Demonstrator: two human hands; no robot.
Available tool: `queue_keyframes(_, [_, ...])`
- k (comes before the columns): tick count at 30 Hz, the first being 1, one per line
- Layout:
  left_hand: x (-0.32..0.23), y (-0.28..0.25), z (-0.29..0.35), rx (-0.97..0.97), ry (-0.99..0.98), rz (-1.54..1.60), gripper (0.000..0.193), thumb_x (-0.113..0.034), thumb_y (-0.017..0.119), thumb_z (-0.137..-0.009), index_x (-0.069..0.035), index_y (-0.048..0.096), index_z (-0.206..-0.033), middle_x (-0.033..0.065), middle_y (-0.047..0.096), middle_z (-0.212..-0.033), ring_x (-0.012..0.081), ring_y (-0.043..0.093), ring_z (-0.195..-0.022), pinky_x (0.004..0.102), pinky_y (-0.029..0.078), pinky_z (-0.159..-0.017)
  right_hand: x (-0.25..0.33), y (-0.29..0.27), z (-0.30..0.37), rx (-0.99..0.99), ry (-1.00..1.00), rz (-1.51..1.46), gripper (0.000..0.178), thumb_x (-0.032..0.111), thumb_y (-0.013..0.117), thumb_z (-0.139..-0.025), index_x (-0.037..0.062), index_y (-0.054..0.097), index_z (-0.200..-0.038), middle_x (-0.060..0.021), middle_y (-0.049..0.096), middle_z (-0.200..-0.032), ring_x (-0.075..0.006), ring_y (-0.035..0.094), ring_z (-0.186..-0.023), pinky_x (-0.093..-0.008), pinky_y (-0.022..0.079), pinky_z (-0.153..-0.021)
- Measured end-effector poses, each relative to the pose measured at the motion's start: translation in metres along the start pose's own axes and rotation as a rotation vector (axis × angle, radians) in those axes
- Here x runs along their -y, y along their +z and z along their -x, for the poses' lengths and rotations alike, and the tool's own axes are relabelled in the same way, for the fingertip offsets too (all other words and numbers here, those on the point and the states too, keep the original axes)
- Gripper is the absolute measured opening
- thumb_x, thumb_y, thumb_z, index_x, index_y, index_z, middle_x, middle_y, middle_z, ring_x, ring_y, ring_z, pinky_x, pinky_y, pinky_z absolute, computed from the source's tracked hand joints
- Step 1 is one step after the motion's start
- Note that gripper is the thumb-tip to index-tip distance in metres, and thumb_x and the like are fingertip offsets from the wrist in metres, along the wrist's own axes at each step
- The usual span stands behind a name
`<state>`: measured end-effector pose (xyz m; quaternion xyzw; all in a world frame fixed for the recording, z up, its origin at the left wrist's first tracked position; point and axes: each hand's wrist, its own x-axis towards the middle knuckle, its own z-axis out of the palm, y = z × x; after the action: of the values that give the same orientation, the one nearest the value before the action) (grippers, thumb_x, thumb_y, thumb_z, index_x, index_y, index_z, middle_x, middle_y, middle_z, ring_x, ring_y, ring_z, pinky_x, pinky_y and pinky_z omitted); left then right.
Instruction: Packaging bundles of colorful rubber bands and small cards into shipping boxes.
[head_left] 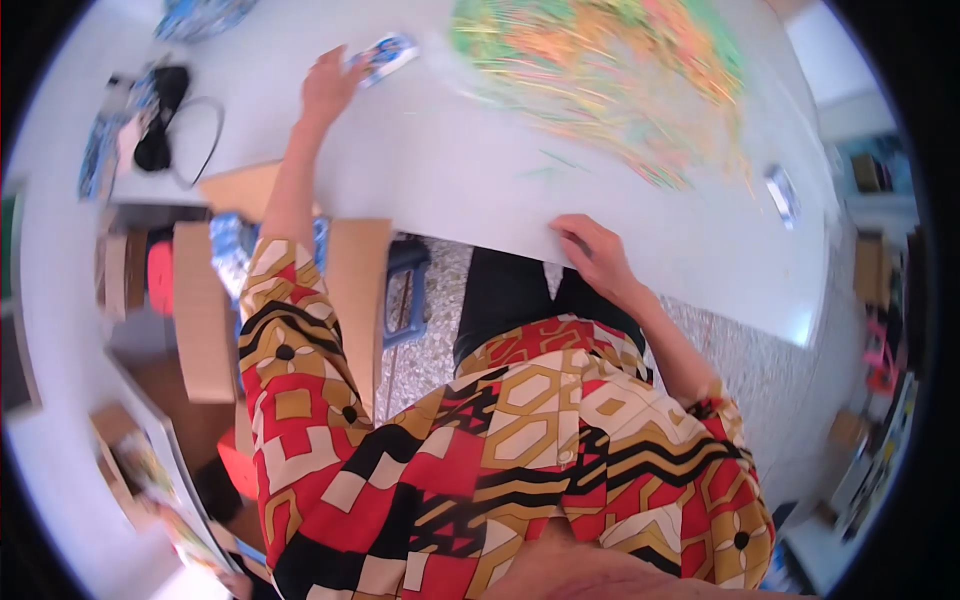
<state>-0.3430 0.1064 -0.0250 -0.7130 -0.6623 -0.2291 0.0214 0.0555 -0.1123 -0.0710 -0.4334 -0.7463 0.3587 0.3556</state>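
My left hand (328, 92) reaches far out over the white table. Its thumb and fingertips close on the near left end of a small blue-and-white packet (390, 57); blur hides the exact grip. At the table's near edge rests my right hand (600, 255), loosely bent, fingers and thumb apart, with nothing seen in it. Beyond the hands spreads a large heap of thin, multicoloured sticks (610, 75), mostly green, yellow and orange. A few green sticks (562, 160) lie loose on the near side of it. Another small white-and-blue packet (782, 195) lies to the right.
Left of me, below the table, stands an open cardboard box (205, 320) holding blue-and-white packs (230, 250). A black cable with a dark device (155, 145) lies at the table's left. Under the table edge is a blue plastic stool (405, 290) on the speckled floor (445, 265).
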Motion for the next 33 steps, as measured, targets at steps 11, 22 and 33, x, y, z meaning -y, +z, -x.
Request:
queue_keyframes(11, [0.043,0.013,-0.052,0.402,-0.110,-0.150,0.068,-0.046,0.080,-0.060,0.003,0.058,-0.102,0.0195,0.065,-0.094,0.0317,0.064,-0.085,0.0390,0.050,-0.073,0.012,-0.003,0.007,-0.072,-0.176,-0.111,0.014,0.000,0.055,-0.081,0.0017,0.060,-0.093,-0.0111,0.061,-0.091,-0.0300,0.060,-0.086,-0.0355,0.049,-0.076])
queue_keyframes(22, [0.019,0.008,-0.012,0.204,-0.558,0.281,0.059,-0.032,0.084,-0.060,0.000,0.053,-0.098,0.0102,0.062,-0.091,0.0177,0.062,-0.073,0.0288,0.053,-0.050,0.004,0.000,-0.004,-0.061,-0.221,-0.159,0.013,0.002,0.055,-0.083,0.0018,0.059,-0.095,-0.0109,0.062,-0.092,-0.0302,0.061,-0.084,-0.0349,0.049,-0.074])
queue_keyframes(33, [-0.187,-0.036,0.141,0.114,-0.603,1.246,0.033,-0.013,0.075,-0.075,-0.005,0.050,-0.095,0.0070,0.060,-0.089,0.0150,0.062,-0.079,0.0282,0.050,-0.068,0.002,-0.029,-0.039,0.008,0.333,-0.874,0.045,0.020,0.056,-0.090,0.0060,0.042,-0.130,-0.0097,0.058,-0.111,-0.0144,0.059,-0.085,-0.0281,0.048,-0.078])
